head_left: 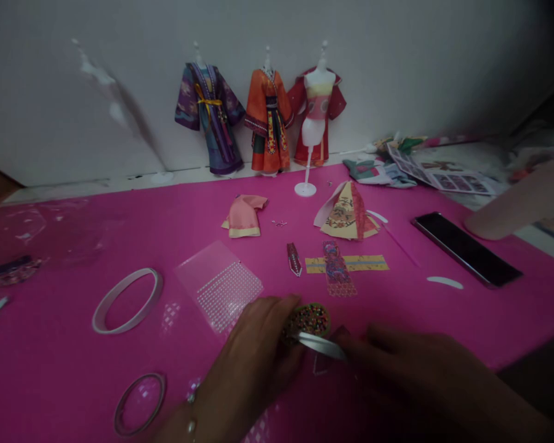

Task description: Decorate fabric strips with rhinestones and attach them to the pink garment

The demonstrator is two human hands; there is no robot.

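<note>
My left hand [258, 338] has its fingers curled around a small oval piece [316, 317], dark with red and pale flecks and a green edge. In my right hand [392, 363], which is dark and partly blurred, is a pale two-bladed tool [322, 346], like scissors or tweezers. Its tip reaches the lower left of the oval piece; whether it touches cannot be told. A thin pale outline [320, 364] shows below the tool. Beyond my hands lie a dark red pointed strip [294, 258] and a patterned panel [336, 271] across a yellow strip [372, 263].
A rhinestone sheet [231, 295] and two tape rolls [99, 317] lie left on the pink table cover [64, 363]. A pink doll top [245, 218] and skirt [346, 212] lie ahead. Dressed doll stands [270, 123] line the wall. A phone [466, 249] rests right.
</note>
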